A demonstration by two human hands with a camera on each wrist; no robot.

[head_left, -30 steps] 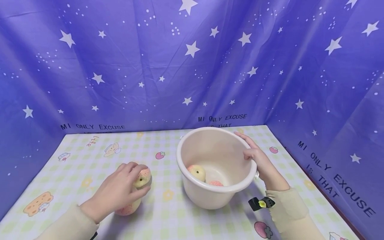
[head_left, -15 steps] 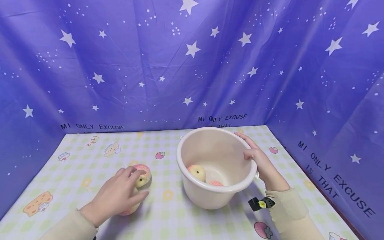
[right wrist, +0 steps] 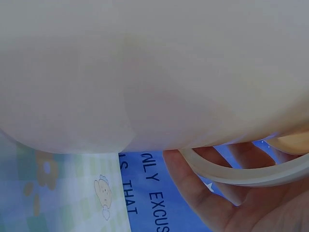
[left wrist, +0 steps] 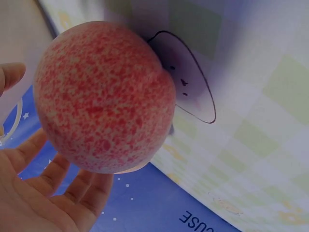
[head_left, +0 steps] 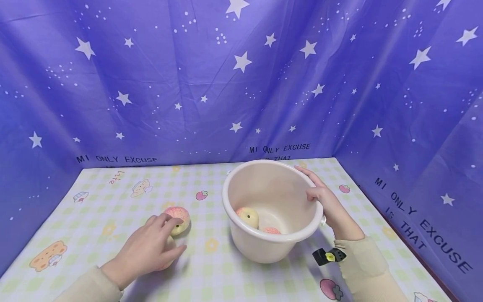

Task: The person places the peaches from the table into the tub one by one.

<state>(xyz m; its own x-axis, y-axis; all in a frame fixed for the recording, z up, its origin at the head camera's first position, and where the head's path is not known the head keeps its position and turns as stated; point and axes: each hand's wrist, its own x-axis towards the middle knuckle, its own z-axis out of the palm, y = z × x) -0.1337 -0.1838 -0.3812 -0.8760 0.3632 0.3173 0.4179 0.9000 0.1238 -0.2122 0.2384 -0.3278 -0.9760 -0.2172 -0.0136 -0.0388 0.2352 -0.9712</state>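
My left hand (head_left: 145, 247) hovers low over two peaches at the left of the table, its thumb spread apart from the fingers. Its fingertips overlap the farther pink-and-yellow peach (head_left: 177, 214) in the head view. The nearer peach (head_left: 165, 265) is mostly hidden under the palm; in the left wrist view a red-speckled peach (left wrist: 104, 96) fills the middle, with loosely spread fingers (left wrist: 53, 174) beyond it. With the thumb inside and fingers outside, my right hand (head_left: 333, 207) grips the rim of a cream bucket (head_left: 260, 249), which leans toward me. Two peaches (head_left: 247, 218) lie inside it.
A checked, cartoon-printed cloth (head_left: 203, 268) covers the table. Purple star-patterned curtains (head_left: 188, 84) rise at the back and both sides. The bucket's pale handle (right wrist: 251, 178) passes by the right hand in the right wrist view.
My left hand has drawn slightly back toward me, its thumb lower, so more of the farther peach shows and less of the nearer one. The right hand and bucket have stayed put.
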